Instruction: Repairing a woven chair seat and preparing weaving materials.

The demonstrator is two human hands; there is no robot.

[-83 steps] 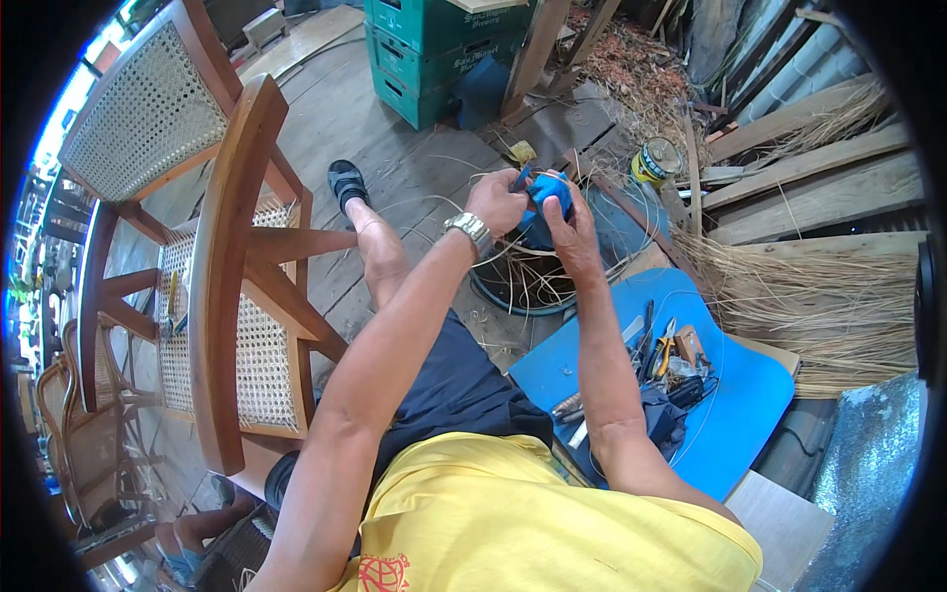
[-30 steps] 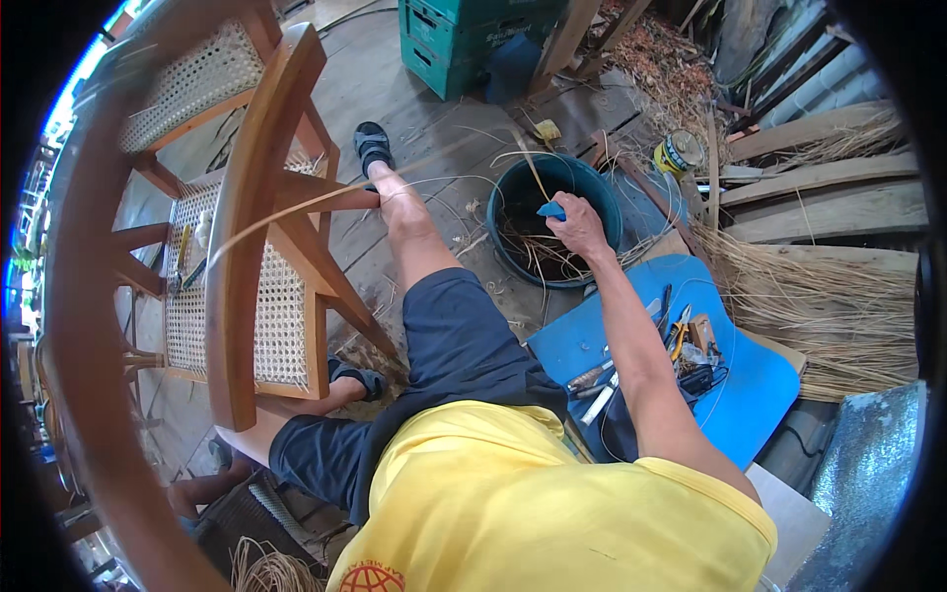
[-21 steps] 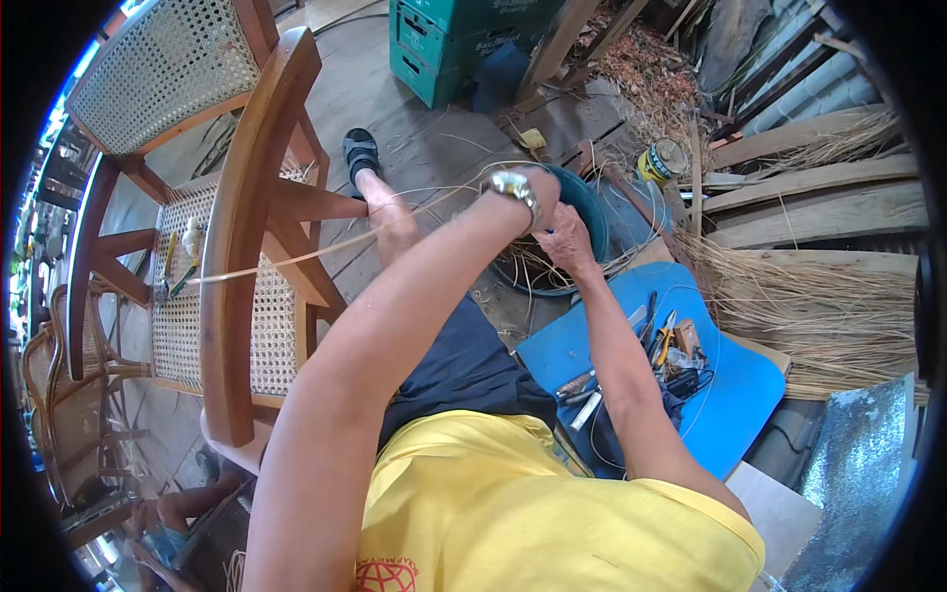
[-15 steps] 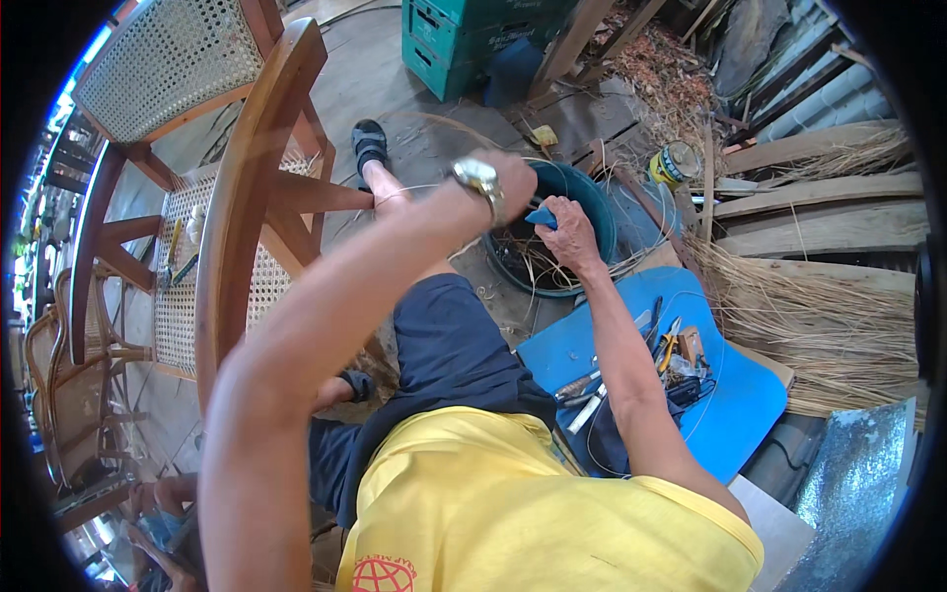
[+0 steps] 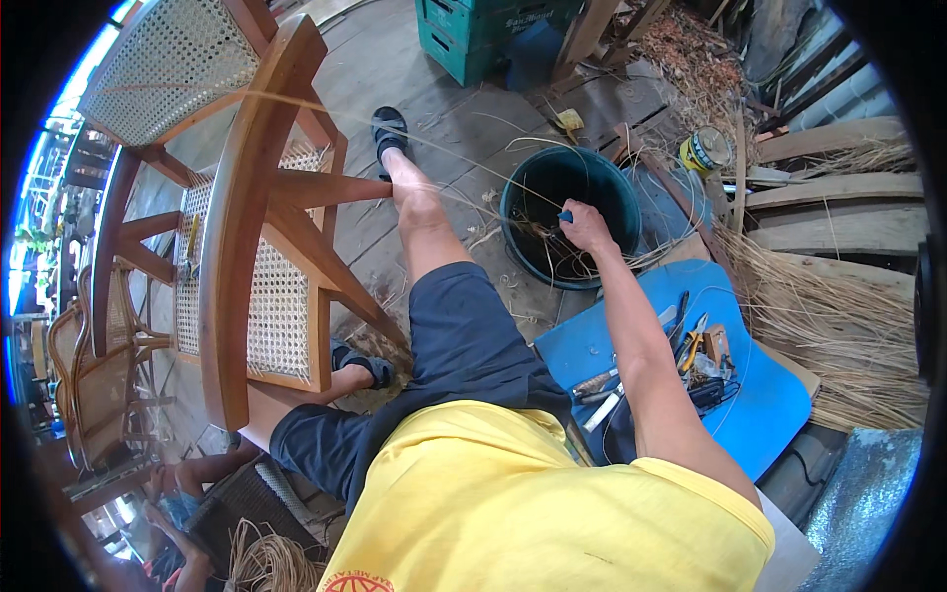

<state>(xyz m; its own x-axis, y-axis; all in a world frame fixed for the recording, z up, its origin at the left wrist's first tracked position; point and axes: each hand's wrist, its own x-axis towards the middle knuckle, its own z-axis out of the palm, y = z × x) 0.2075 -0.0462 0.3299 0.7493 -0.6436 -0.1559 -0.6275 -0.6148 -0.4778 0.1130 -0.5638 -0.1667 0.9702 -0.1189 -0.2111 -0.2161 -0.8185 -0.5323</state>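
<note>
Since the earlier frame the left arm has been drawn out of sight, so that hand's state cannot be told. A small blue tool [image 5: 565, 215] is gripped in the closed right hand [image 5: 586, 227] over the dark bucket [image 5: 621, 192] of cane strands [image 5: 552, 252], near the wooden chair [image 5: 242, 227] and beside the blue tray [image 5: 760, 405] of hand tools

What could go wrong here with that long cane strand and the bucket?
The taut cane strand runs from the right hand across the chair and could snag on its frame or snap. The hand at the dark bucket rim might tip it. Loose tools on the blue tray beside the elbow could be knocked off.
</note>
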